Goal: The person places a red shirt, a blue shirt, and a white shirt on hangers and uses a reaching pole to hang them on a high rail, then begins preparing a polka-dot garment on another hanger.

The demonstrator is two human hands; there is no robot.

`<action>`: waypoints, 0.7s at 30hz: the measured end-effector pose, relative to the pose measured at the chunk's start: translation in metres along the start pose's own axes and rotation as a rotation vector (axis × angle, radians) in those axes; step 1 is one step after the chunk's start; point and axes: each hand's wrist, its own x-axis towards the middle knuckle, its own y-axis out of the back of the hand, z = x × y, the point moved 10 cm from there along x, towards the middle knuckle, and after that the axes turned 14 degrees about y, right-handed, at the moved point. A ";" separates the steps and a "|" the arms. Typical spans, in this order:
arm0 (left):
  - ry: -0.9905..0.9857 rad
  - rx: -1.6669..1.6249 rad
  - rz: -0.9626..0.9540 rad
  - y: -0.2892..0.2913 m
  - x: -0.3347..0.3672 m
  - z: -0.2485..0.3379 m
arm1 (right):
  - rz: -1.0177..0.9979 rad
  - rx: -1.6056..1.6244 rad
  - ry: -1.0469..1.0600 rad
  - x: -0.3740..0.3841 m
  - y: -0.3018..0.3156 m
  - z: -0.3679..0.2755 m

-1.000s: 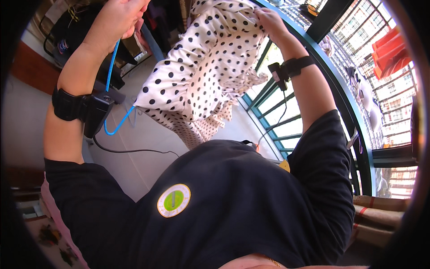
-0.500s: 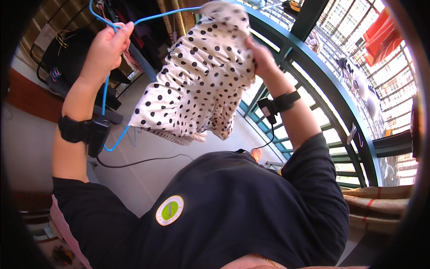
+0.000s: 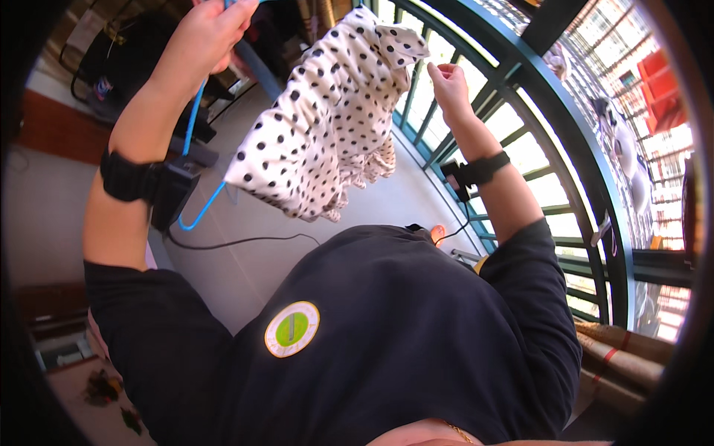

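High at the upper left, my left hand (image 3: 212, 37) is closed around the top of a blue clothes hanger (image 3: 202, 206). A white garment with black polka dots (image 3: 312, 119) hangs on it, gathered and ruffled. One blue hanger end sticks out past the garment's lower left corner; much of the hanger is hidden by the cloth. My right hand (image 3: 451, 89) is just beside the garment's upper right edge. Its thumb and bent fingers are a little apart, and no cloth shows between them.
A green metal railing (image 3: 513, 74) curves along the right, with laundry and a red cloth (image 3: 660, 93) beyond it. Dark bags (image 3: 111, 70) are at the upper left. A black cable (image 3: 238, 241) runs from my left wrist strap. A checked curtain (image 3: 625, 357) hangs at lower right.
My left hand has risen with the hanger, moving slightly right. My right hand has come away from the garment to its right, and the garment's upper edge now flares out freely.
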 end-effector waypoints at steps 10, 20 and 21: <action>0.199 -0.456 -0.060 0.011 0.045 -0.016 | -0.877 -0.201 0.615 -0.176 -0.155 -0.149; 0.039 -0.007 0.191 0.056 0.092 -0.066 | -0.780 -0.077 0.573 -0.083 -0.127 -0.227; 0.021 0.059 0.272 0.052 0.090 -0.065 | -0.813 -0.137 0.651 -0.083 -0.127 -0.245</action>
